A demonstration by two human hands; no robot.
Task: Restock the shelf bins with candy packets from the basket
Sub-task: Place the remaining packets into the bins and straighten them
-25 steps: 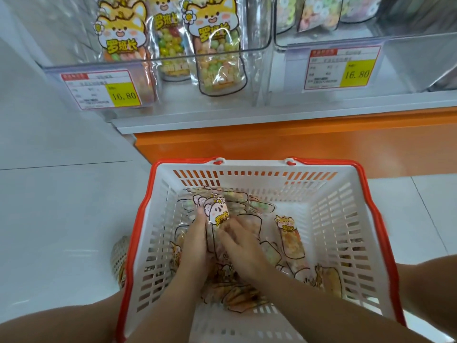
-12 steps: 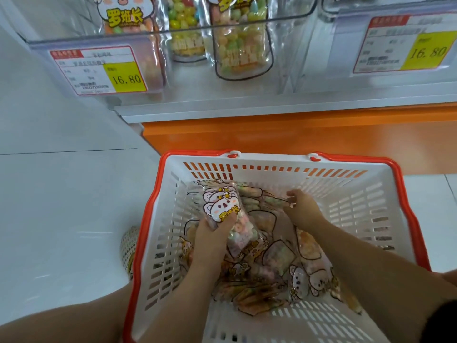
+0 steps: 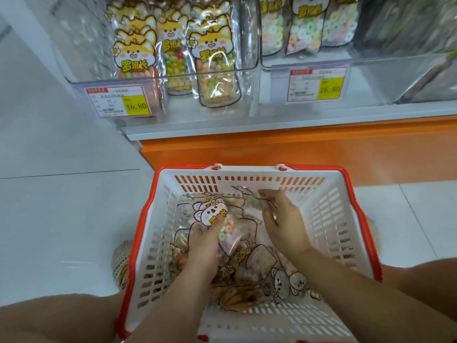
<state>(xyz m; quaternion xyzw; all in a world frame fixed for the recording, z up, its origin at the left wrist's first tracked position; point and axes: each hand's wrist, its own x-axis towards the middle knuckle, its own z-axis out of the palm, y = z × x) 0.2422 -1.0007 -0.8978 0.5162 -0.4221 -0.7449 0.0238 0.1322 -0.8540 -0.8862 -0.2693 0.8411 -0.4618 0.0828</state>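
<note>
Picking packets out of the basket (image 3: 329, 219) looks like the job right now. The left hand (image 3: 204, 246) has its fingers and thumb curled round a ring candy packet (image 3: 217, 219) with a koala face on it, and holds it just above the pile. The right hand (image 3: 284, 226) is near the far wall of the basket. Its fingers are bent and look to be pinching the edge of a second packet (image 3: 249, 200), which is clear and a bit blurry. More packets (image 3: 279, 276) lie flat at the bottom of the basket. The basket sits on the floor right in front of the orange shelf base (image 3: 272, 149).

To do this well, I think each hand should hold its packet by the top and not squeeze the middle, so the candy rings do not crack. The koala packets look the same as the ones in the right bin (image 3: 371, 78), up on the shelf beside the fox packets (image 3: 215, 68). So I think they should go there, standing up with the face to the front. Lifting straight up should keep the bags from catching on the basket's holes.
</note>
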